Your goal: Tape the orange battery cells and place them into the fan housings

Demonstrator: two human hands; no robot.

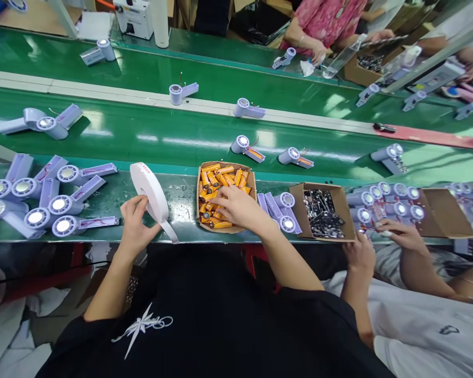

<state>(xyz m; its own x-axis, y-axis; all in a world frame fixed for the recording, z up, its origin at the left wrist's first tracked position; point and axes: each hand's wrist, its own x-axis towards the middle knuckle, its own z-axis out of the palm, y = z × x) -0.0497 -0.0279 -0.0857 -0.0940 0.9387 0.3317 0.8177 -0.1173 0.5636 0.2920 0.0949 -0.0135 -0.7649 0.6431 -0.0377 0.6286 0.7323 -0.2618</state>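
left hand (pixel 136 226): thumb and fingers pinch the lower side of a white, flat, ring-shaped roll of tape (pixel 156 197), held upright and tilted near the surface's (pixel 181 194) front edge; its loose strip runs down to that edge. right hand (pixel 236 207): fingers bent, tips down among orange-wrapped cylindrical cells (pixel 220 224) in an open brown cardboard box (pixel 253 181) just beside the front edge. whether it pinches a cell: cannot tell.

left of the roll, pale lilac plastic fan bodies with round silver centres (pixel 65 226) lie crowded towards the left end of the surface.

risks (judgement): strip could stick to the front edge or to a finger, being loose and low. roll could topple if the left hand slackens, since it leans on a narrow rim. cells could spill over the box wall if the fingers dig hard, as they are heaped loosely.

unclear: right fingertips partly sunk among cells; lower layers of the box covered; cell print too small to read. a co-worker's hands (pixel 362 252) at right overlap small parts, hard to separate; bodies at the far right are blurred and cut off.
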